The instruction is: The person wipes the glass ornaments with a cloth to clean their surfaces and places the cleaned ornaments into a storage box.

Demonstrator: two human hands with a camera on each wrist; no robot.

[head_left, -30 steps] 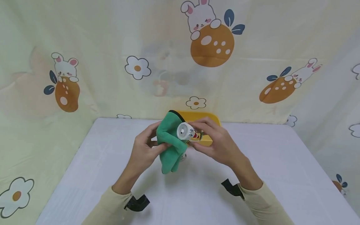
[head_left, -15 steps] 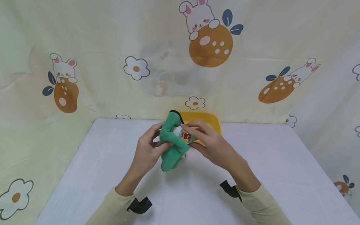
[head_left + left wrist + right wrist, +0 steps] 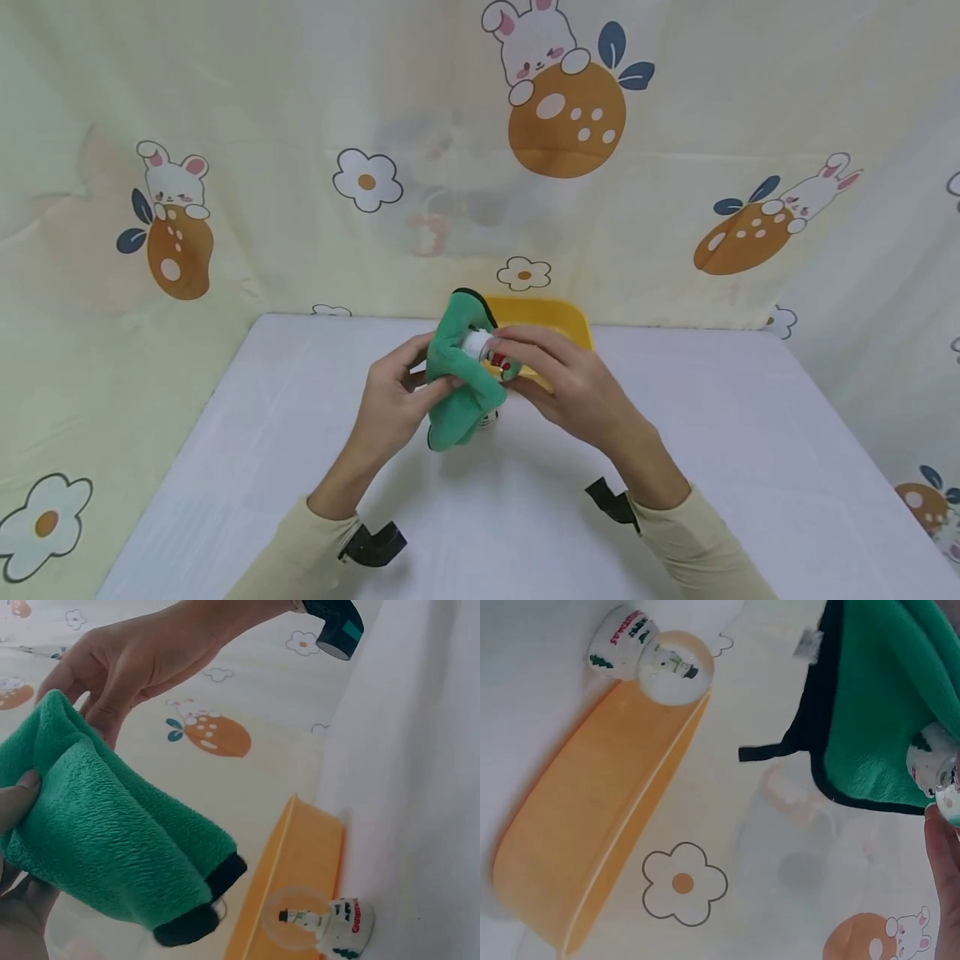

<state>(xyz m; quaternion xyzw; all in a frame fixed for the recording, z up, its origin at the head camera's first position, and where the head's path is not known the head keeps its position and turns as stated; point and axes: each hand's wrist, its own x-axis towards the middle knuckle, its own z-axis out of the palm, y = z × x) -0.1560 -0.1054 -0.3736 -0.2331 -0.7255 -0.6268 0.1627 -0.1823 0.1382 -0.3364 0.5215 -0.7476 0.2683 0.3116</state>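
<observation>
My left hand [image 3: 390, 396] grips a green cloth [image 3: 453, 421] with black edging, raised over the table. In the left wrist view the cloth [image 3: 112, 817] hangs folded, the left thumb on top of it. My right hand [image 3: 581, 392] pinches a small snow globe [image 3: 476, 343] by its glass end, with the white base pressed into the cloth's fold. The right wrist view has this globe [image 3: 930, 761] at its right edge, against the cloth. A second snow globe [image 3: 349, 928], with a snowman inside and a white lettered base, stands on the table beneath the cloth.
Behind the hands a yellow plastic tray [image 3: 551, 313] sits at the table's back edge, just behind the standing globe. The white-covered table [image 3: 675, 467] meets a hanging cloth backdrop [image 3: 420, 100] printed with rabbits and flowers.
My right hand has moved left and brought the snow globe from beside the cloth into its fold. The globe's base, earlier turned toward the head camera, is now partly covered by cloth.
</observation>
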